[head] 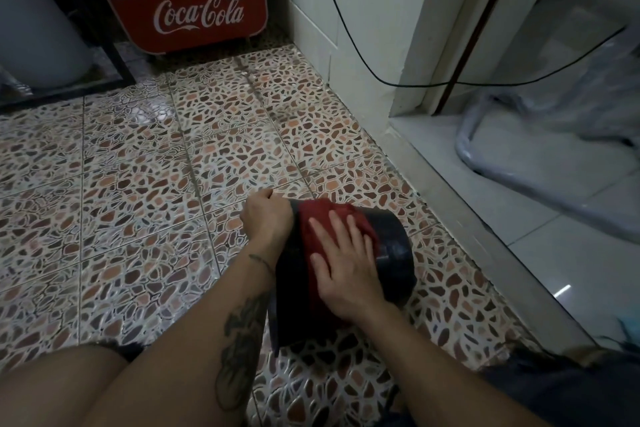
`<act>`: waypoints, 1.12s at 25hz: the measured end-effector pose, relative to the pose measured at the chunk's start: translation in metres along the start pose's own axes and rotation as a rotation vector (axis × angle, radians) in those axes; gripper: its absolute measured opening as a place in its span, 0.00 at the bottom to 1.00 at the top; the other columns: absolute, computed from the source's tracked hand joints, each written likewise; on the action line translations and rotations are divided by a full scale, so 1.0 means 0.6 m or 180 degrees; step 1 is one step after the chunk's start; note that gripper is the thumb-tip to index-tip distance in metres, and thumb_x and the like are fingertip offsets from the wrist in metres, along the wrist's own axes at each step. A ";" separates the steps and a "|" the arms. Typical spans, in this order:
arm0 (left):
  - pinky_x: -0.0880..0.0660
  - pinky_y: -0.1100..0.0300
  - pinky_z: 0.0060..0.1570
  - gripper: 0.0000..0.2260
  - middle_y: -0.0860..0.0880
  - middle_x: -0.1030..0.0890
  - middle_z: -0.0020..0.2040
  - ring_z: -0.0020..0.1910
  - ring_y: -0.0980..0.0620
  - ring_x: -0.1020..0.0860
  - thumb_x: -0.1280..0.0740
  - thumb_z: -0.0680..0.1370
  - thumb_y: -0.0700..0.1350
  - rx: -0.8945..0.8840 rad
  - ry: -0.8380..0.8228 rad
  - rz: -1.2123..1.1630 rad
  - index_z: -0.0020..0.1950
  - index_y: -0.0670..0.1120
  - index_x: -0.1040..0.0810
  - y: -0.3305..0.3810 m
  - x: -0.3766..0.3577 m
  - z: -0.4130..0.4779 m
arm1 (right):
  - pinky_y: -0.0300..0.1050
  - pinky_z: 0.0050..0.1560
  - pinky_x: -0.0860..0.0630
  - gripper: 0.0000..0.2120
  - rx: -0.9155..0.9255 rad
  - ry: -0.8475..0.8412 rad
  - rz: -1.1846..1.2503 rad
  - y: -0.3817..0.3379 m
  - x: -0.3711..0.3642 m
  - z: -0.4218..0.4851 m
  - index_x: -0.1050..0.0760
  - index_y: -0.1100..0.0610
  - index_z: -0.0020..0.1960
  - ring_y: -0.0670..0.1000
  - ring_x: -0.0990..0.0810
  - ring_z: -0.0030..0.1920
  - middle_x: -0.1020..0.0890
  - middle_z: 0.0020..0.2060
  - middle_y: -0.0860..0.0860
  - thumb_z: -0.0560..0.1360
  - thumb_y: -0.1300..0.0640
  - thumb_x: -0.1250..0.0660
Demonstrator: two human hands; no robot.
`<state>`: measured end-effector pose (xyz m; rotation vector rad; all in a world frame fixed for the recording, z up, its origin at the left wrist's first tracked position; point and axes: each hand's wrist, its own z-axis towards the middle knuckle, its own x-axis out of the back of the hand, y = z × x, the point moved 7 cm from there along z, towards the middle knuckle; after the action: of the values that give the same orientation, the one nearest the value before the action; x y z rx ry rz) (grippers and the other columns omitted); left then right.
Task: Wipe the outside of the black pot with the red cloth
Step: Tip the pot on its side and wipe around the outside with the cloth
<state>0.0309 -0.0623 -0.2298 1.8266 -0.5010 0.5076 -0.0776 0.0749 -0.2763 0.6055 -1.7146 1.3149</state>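
Right hand [343, 263] flat on red cloth [313, 236]

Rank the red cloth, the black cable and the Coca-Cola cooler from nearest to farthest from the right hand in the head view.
1. red cloth: directly under the right hand, on the black pot.
2. black cable: beyond, along the right wall.
3. Coca-Cola cooler: far back, upper left.

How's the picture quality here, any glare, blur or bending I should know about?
Head view: dim overall. Glare shows on the black pot and the glossy floor tiles. Wide-angle bending curves the white wall and the step. The red cloth and both hands, left hand, right hand, look fairly sharp; the edges are softer.
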 end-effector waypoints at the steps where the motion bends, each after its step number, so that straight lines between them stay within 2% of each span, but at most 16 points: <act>1: 0.36 0.59 0.47 0.10 0.42 0.20 0.53 0.54 0.42 0.24 0.40 0.79 0.40 -0.0084 -0.0014 0.0047 0.43 0.47 0.21 0.001 -0.001 0.004 | 0.57 0.77 0.66 0.28 0.0102 0.0017 -0.0056 -0.003 -0.005 -0.007 0.55 0.37 0.80 0.51 0.63 0.81 0.56 0.82 0.45 0.81 0.41 0.54; 2: 0.35 0.59 0.49 0.08 0.42 0.20 0.55 0.53 0.43 0.24 0.40 0.80 0.41 -0.0240 -0.0079 0.0098 0.46 0.47 0.21 0.001 -0.003 0.003 | 0.57 0.77 0.66 0.28 0.0046 0.0057 -0.0135 0.007 -0.005 -0.001 0.55 0.37 0.80 0.51 0.63 0.81 0.55 0.82 0.45 0.82 0.41 0.55; 4: 0.30 0.57 0.57 0.12 0.43 0.22 0.61 0.56 0.46 0.25 0.41 0.81 0.43 -0.0849 -0.0279 0.0315 0.60 0.43 0.23 -0.004 -0.011 -0.007 | 0.61 0.77 0.66 0.28 -0.0344 0.0103 -0.0240 0.042 0.001 0.025 0.53 0.40 0.81 0.52 0.61 0.81 0.53 0.83 0.47 0.81 0.40 0.58; 6: 0.34 0.50 0.70 0.18 0.45 0.27 0.70 0.67 0.46 0.29 0.44 0.81 0.44 -0.1559 -0.0360 0.0713 0.71 0.44 0.31 -0.017 -0.011 -0.040 | 0.65 0.76 0.67 0.28 -0.0654 0.0019 -0.0224 0.074 0.009 0.049 0.52 0.42 0.81 0.53 0.60 0.81 0.52 0.83 0.47 0.82 0.40 0.60; 7: 0.40 0.54 0.73 0.21 0.47 0.33 0.76 0.73 0.47 0.34 0.44 0.82 0.45 -0.1771 -0.0366 0.0815 0.76 0.45 0.35 -0.025 -0.009 -0.055 | 0.66 0.76 0.67 0.28 -0.0734 -0.0039 -0.0240 0.089 0.012 0.057 0.51 0.42 0.81 0.53 0.60 0.81 0.52 0.83 0.47 0.82 0.40 0.60; 9: 0.48 0.64 0.70 0.23 0.49 0.40 0.80 0.76 0.51 0.39 0.45 0.83 0.44 -0.1977 -0.0330 0.0912 0.79 0.46 0.40 -0.034 -0.005 -0.066 | 0.68 0.75 0.66 0.28 -0.0914 -0.0119 -0.0267 0.117 0.020 0.064 0.52 0.42 0.81 0.54 0.60 0.81 0.52 0.83 0.48 0.82 0.39 0.60; 11: 0.48 0.66 0.67 0.23 0.49 0.39 0.79 0.75 0.50 0.37 0.45 0.83 0.42 -0.1953 -0.0251 0.0955 0.79 0.45 0.40 -0.031 -0.003 -0.064 | 0.69 0.75 0.65 0.28 -0.1180 -0.0219 -0.0241 0.131 0.029 0.061 0.53 0.41 0.81 0.55 0.62 0.81 0.54 0.83 0.48 0.82 0.39 0.59; 13: 0.47 0.65 0.70 0.22 0.47 0.36 0.78 0.75 0.50 0.36 0.44 0.82 0.41 -0.1922 -0.0251 0.0739 0.77 0.44 0.36 -0.026 -0.004 -0.057 | 0.70 0.75 0.66 0.27 -0.1147 -0.0292 -0.0184 0.103 0.026 0.055 0.53 0.39 0.81 0.57 0.62 0.81 0.55 0.83 0.49 0.82 0.40 0.57; 16: 0.42 0.61 0.74 0.21 0.48 0.31 0.75 0.74 0.51 0.34 0.42 0.81 0.40 -0.1784 -0.0363 0.0213 0.75 0.45 0.32 -0.025 -0.003 -0.036 | 0.68 0.74 0.69 0.26 -0.0240 -0.0256 -0.0051 0.000 0.001 0.067 0.51 0.35 0.80 0.55 0.61 0.81 0.54 0.82 0.46 0.82 0.43 0.52; 19: 0.38 0.55 0.74 0.20 0.49 0.29 0.74 0.73 0.53 0.32 0.42 0.81 0.41 -0.1616 -0.0494 -0.0036 0.74 0.47 0.30 -0.033 -0.003 -0.018 | 0.67 0.74 0.70 0.27 -0.0007 -0.0240 0.0131 -0.044 0.000 0.082 0.48 0.34 0.79 0.53 0.59 0.81 0.51 0.82 0.45 0.81 0.44 0.50; 23: 0.32 0.55 0.70 0.18 0.51 0.24 0.70 0.69 0.54 0.27 0.40 0.81 0.42 -0.1181 -0.0582 -0.0754 0.71 0.50 0.25 -0.046 -0.008 -0.005 | 0.65 0.75 0.70 0.28 0.0591 -0.0069 -0.0020 -0.040 -0.010 0.006 0.47 0.35 0.79 0.49 0.63 0.81 0.54 0.82 0.42 0.79 0.44 0.48; 25: 0.32 0.54 0.71 0.18 0.51 0.24 0.69 0.69 0.55 0.27 0.40 0.81 0.41 -0.0967 -0.0654 -0.1044 0.70 0.49 0.25 -0.049 -0.017 -0.002 | 0.66 0.75 0.69 0.27 0.0302 -0.0063 -0.0040 -0.021 -0.011 0.027 0.47 0.36 0.79 0.49 0.61 0.81 0.53 0.82 0.42 0.80 0.43 0.50; 28: 0.31 0.52 0.70 0.18 0.51 0.23 0.69 0.68 0.54 0.26 0.40 0.81 0.42 -0.0873 -0.0639 -0.1110 0.70 0.49 0.26 -0.051 -0.024 -0.003 | 0.72 0.73 0.68 0.27 -0.0638 -0.0342 -0.0024 -0.019 -0.006 0.110 0.48 0.39 0.80 0.54 0.58 0.81 0.50 0.82 0.46 0.81 0.39 0.55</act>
<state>0.0364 -0.0505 -0.2613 1.6588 -0.3548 0.0156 -0.0890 0.0090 -0.2778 0.5739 -1.9024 1.1051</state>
